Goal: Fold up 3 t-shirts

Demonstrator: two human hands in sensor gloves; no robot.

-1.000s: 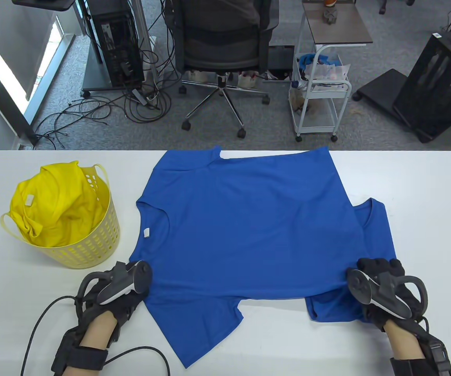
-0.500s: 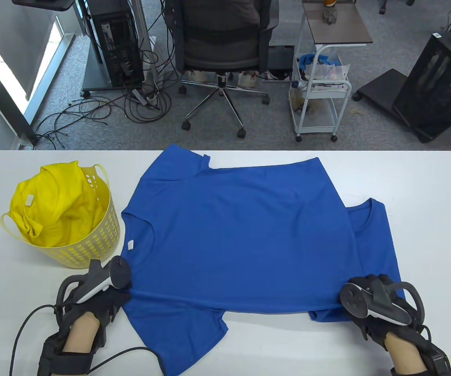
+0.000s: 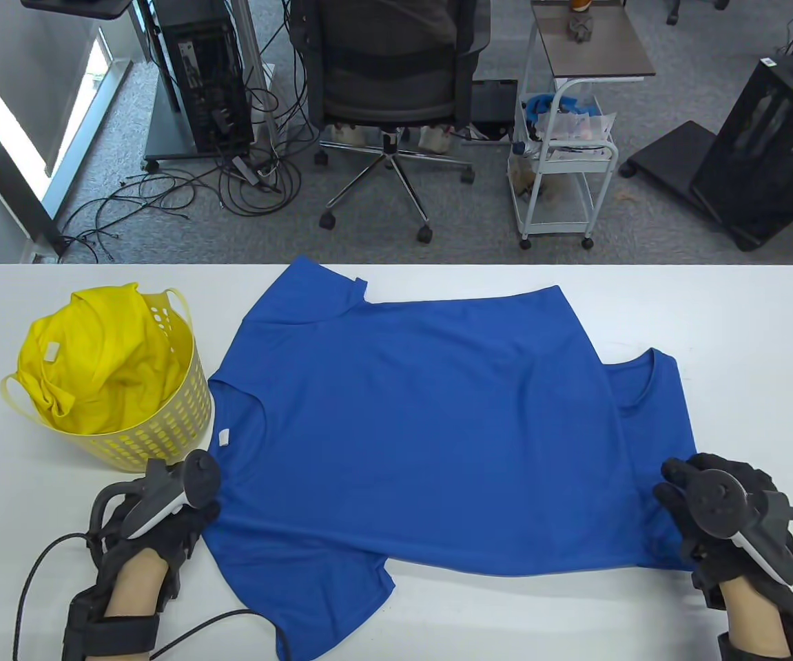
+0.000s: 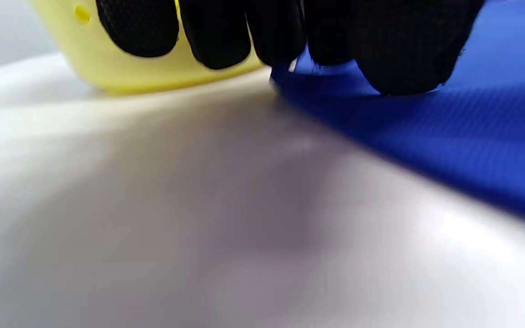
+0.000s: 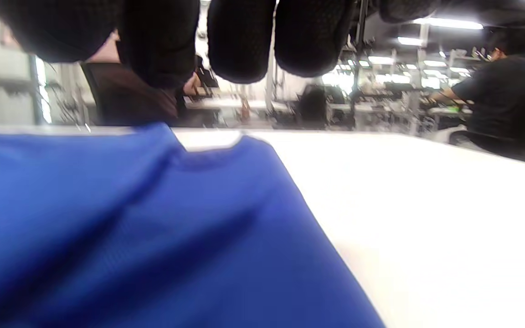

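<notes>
Blue t-shirt (image 3: 424,427): laid flat across the middle of the white tabletop (image 3: 754,330), collar side toward the left hand, hem side toward the right hand. A small white label (image 3: 222,437) is seen at the neckline, just ahead of the left hand. One sleeve lies toward the far edge; the other is spread on the near side, just right of the left hand.

Second blue garment (image 3: 658,406): partly covered by the t-shirt, its exposed part lying just ahead of the right hand.

Left hand (image 3: 162,523): placed at the shoulder edge of the t-shirt. In the left wrist view the gloved fingertips (image 4: 399,50) are seen bent down onto the cloth edge; whether the cloth is pinched cannot be told.

Right hand (image 3: 720,509): set over the hem corner. In the right wrist view its fingers (image 5: 239,41) are seen hanging curled above the cloth, apart from it; a grip cannot be told.

Yellow basket (image 3: 162,434): standing just ahead of the left hand, close beside the t-shirt collar. A crumpled yellow t-shirt (image 3: 100,358) is held inside.
</notes>
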